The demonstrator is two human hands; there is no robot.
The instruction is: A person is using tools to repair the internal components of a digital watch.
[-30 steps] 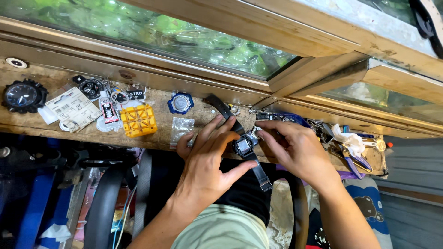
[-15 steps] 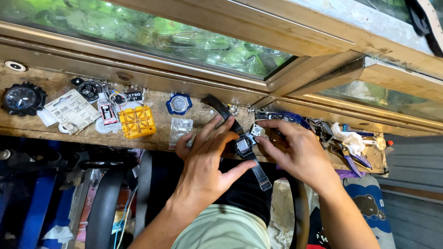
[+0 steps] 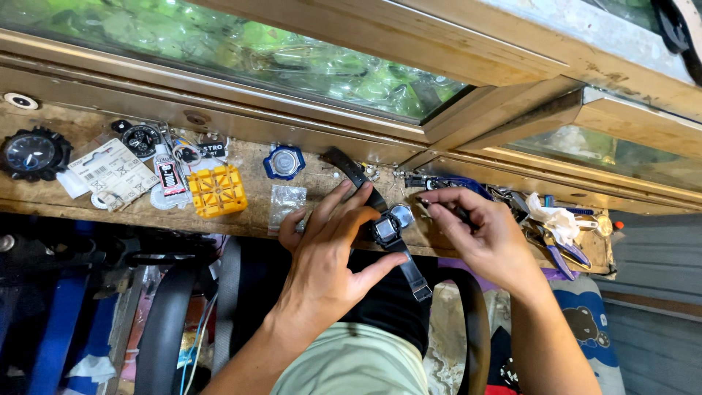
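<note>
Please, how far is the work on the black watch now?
Already done, it seems: a round metal disc, perhaps the back cover, lies on the wooden bench beside the black strap watch. In hand: the left hand steadies the watch while the right hand holds a thin dark tool near it. Left: the disc is not yet on the watch.

- Worn wooden worktop (image 3: 252, 219), narrow, running under a glazed frame.
- Far left: black watch (image 3: 29, 153), face up.
- Beside it: white card (image 3: 110, 172) and small glue tube (image 3: 170, 178).
- Behind those: small black dial (image 3: 140, 138).
- Yellow block (image 3: 217, 192) near the front edge.
- Blue watch case (image 3: 284, 162) close to the frame.
- Clear bag (image 3: 286, 202) just right of the block.
- Round case back (image 3: 401, 216) at the front edge.
- Far right: pliers (image 3: 559, 249) and crumpled tissue (image 3: 554, 219).
</note>
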